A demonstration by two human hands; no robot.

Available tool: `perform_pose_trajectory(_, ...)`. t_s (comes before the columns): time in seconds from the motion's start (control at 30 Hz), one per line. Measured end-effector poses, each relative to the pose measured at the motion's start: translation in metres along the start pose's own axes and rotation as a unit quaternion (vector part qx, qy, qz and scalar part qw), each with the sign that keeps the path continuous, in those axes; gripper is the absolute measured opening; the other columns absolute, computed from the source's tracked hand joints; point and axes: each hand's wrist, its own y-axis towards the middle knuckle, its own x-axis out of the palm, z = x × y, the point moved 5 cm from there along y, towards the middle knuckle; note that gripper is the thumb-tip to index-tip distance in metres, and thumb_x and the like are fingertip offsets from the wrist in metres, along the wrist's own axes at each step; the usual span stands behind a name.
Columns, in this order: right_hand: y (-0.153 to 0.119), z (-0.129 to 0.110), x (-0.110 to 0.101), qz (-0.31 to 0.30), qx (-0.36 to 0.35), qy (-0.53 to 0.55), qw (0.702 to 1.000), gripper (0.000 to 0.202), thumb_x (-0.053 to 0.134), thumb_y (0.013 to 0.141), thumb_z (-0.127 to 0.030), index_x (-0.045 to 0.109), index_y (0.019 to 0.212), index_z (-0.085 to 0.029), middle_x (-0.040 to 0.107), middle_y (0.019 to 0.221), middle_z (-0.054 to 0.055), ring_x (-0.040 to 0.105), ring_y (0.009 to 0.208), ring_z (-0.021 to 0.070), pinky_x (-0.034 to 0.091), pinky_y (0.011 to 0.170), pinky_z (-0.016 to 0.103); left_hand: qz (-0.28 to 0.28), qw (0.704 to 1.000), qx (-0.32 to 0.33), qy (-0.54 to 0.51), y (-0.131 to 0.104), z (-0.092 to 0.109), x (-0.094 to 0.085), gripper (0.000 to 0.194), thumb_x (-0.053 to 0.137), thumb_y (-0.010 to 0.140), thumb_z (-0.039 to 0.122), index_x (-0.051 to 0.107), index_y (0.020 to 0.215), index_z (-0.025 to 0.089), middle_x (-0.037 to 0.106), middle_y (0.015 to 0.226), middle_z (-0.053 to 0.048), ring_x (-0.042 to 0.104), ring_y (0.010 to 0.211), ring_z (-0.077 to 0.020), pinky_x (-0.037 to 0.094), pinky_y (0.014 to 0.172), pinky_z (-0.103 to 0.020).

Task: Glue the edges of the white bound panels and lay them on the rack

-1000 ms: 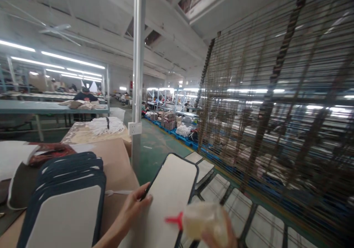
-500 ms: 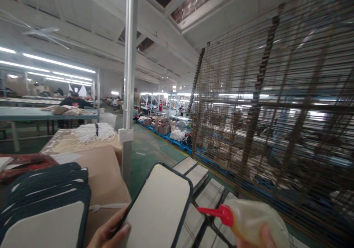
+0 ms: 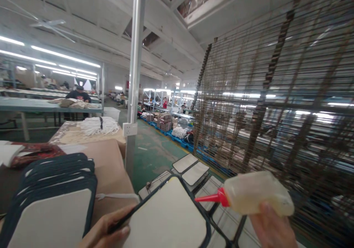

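My left hand (image 3: 109,227) pinches the left edge of a cream panel (image 3: 166,218) with a dark rim and rounded corners, holding it tilted in front of me. A translucent squeeze bottle (image 3: 257,192) of yellowish liquid lies sideways in my right hand (image 3: 272,222), its fingers wrapped round the underside. The bottle's red nozzle (image 3: 211,198) points left, with its tip close to the panel's right rim; whether they touch I cannot tell. To the left leans a stack of similar dark-rimmed panels (image 3: 55,211).
More cream panels (image 3: 195,172) lie on a rack beyond and below the held one. A brown carton (image 3: 107,166) and a bundle of white cords (image 3: 99,125) are at left. A metal post (image 3: 135,74) stands ahead, a tall wire rack (image 3: 249,111) at right. A person (image 3: 79,95) sits far left.
The held panel has turned, its top corner now pointing up and its right side lower. The bottle has risen and levelled, showing more of my right hand. The view has shifted slightly.
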Motion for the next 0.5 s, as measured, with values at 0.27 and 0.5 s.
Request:
perform_pose_trajectory(0.27, 0.003, -0.018, 0.051, -0.337, -0.048, -0.074, 0.937, 0.068, 0.075, 0.064, -0.04, 0.051, 0.126, -0.023, 0.062, 0.111, 0.015, 0.059, 0.1, 0.0314, 0.045, 0.088, 0.05, 0.052, 0.998, 0.012, -0.024, -0.009, -0.004, -0.006, 0.048, 0.067, 0.06, 0.044, 0.074, 0.103, 0.026, 0.074, 0.09, 0.002, 0.065, 0.093, -0.0301, 0.05, 0.084, -0.036)
perform_pose_trajectory(0.5, 0.008, -0.013, 0.039, -0.304, -0.023, -0.101, 0.947, 0.074, 0.079, 0.055, -0.038, 0.053, 0.123, -0.021, 0.061, 0.113, 0.015, 0.059, 0.098, 0.032, 0.047, 0.084, 0.049, 0.091, 0.995, 0.017, -0.037, -0.013, -0.01, -0.007, 0.049, 0.063, 0.06, 0.041, 0.074, 0.102, 0.02, 0.074, 0.088, 0.0, 0.067, 0.088, -0.0285, 0.051, 0.078, -0.032)
